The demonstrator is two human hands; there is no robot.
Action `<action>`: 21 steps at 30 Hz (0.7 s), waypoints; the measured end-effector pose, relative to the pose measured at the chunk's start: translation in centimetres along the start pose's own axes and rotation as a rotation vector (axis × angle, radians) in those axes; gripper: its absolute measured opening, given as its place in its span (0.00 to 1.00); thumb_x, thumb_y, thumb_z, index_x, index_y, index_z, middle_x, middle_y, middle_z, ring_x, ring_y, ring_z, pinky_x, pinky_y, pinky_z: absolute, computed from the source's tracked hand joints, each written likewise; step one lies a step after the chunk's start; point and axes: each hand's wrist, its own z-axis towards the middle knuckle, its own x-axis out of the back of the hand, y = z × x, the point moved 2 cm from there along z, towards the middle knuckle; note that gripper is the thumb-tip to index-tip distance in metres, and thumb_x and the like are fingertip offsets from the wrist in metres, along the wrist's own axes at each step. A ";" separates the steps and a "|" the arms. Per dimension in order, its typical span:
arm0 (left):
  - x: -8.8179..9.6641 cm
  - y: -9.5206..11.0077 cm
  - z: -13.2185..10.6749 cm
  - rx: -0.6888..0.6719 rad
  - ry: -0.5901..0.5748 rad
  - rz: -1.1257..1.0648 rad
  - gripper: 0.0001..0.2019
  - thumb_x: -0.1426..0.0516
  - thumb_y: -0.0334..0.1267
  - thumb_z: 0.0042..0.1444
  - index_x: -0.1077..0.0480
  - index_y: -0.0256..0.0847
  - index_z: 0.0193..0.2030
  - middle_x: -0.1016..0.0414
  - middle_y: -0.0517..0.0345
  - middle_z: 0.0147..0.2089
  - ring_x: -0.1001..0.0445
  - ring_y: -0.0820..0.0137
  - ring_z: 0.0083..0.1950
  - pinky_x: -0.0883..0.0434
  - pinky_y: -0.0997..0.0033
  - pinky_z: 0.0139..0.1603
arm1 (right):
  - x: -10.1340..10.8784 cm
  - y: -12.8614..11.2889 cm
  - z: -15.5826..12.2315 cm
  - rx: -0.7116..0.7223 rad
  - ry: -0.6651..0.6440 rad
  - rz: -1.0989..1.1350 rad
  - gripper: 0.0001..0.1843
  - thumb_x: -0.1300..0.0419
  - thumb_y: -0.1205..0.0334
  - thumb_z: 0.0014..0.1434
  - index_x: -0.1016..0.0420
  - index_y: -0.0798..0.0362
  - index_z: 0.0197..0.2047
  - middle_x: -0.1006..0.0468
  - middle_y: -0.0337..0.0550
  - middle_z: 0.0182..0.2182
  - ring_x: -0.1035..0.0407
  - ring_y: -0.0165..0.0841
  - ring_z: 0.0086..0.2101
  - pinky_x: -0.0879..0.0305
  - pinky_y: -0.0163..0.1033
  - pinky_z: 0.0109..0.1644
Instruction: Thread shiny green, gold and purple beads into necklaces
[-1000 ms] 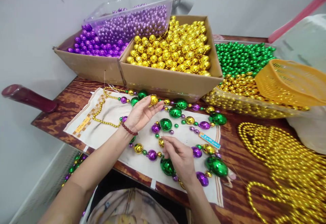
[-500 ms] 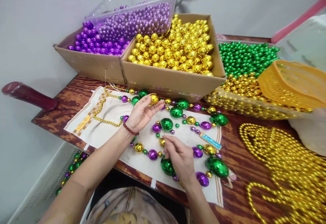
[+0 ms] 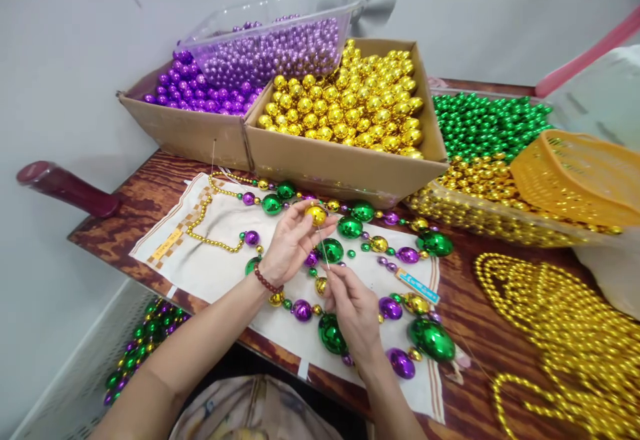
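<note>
In the head view, a white cloth (image 3: 215,277) lies on the table (image 3: 135,190). On its left end sits a yellow label (image 3: 166,245) with dark characters, too small to read; at its right side lies a blue label (image 3: 417,285) with pale lettering, equally unreadable.

Above the middle of the cloth, the left hand (image 3: 300,237) pinches a gold bead (image 3: 316,215) at its fingertips, the palm loosely open. The right hand (image 3: 353,303), nearer the cloth's front edge, has thumb and forefinger closed on a thin strand (image 3: 324,248) that runs up to the bead; needle or thread, I cannot tell which.

A chain of beads (image 3: 301,310) winds over the cloth, partly hidden by both hands and the left forearm. Behind the cloth stand a box of purple beads (image 3: 195,127) and a box of gold beads (image 3: 345,167), their lower contents hidden. Beyond these boxes, a fan (image 3: 377,3) is blurred and partly covered. Right of the cloth, an orange basket (image 3: 575,180) and gold strands (image 3: 560,340) are cut off by the frame, as is a white crate (image 3: 75,380) below its left end.
</note>
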 end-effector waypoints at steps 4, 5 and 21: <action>-0.3 -1.8 -1.3 0.023 -0.001 0.026 0.15 0.34 0.36 0.55 0.29 0.40 0.48 0.27 0.54 0.53 0.20 0.61 0.52 0.30 0.52 0.63 | 0.4 -0.3 0.5 0.022 0.035 -0.037 0.14 0.45 0.53 0.67 0.23 0.53 0.44 0.29 0.34 0.20 0.34 0.28 0.18 0.36 0.32 0.23; -0.4 -2.1 -1.4 0.018 0.004 0.028 0.16 0.33 0.37 0.54 0.29 0.40 0.48 0.28 0.54 0.53 0.20 0.61 0.52 0.30 0.53 0.62 | 0.6 -0.2 0.6 0.033 0.025 -0.047 0.14 0.45 0.54 0.67 0.23 0.53 0.44 0.28 0.34 0.21 0.33 0.29 0.19 0.36 0.32 0.24; -0.9 -3.5 0.3 0.067 -0.203 0.701 0.18 0.40 0.48 0.62 0.27 0.40 0.54 0.23 0.48 0.55 0.23 0.66 0.52 0.28 0.68 0.54 | 2.7 0.3 -0.7 -0.075 0.142 0.339 0.11 0.43 0.55 0.65 0.28 0.53 0.35 0.24 0.36 0.24 0.28 0.27 0.22 0.35 0.30 0.25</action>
